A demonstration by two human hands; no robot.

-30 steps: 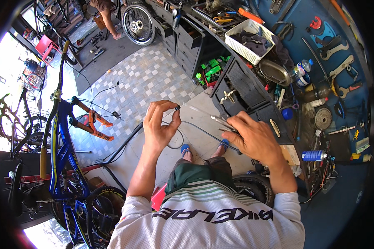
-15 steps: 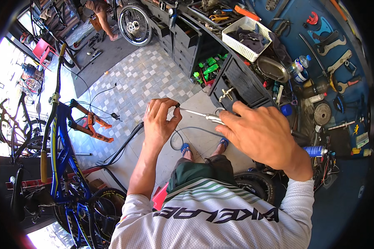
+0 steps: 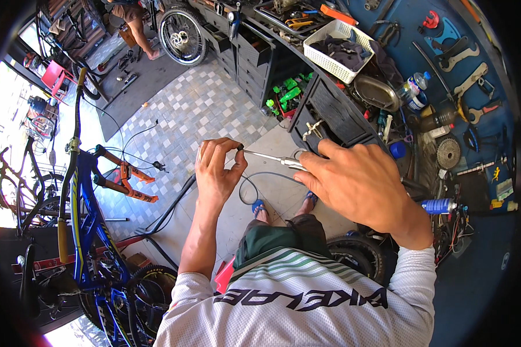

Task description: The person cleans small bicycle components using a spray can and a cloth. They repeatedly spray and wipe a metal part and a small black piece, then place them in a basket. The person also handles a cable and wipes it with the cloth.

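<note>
My left hand is raised over the floor, with thumb and forefinger pinching a small black part whose exact kind is too small to tell. My right hand is wrapped round a silvery air blow gun; the palm hides most of its body. The gun's thin straight nozzle points left, and its tip is at or very near the black part. A grey hose loops below the gun, beyond my blue sandals.
On the left stands a blue bicycle frame with an orange fork. A workbench at right carries a white basket, an oval metal tray and bottles. Wrenches hang beyond. Another person's leg shows at the far left, near a wheel.
Both hands have shifted slightly left together, with the part and the blow gun. The background has moved a little too, from a small turn of the view. The grips look the same.
</note>
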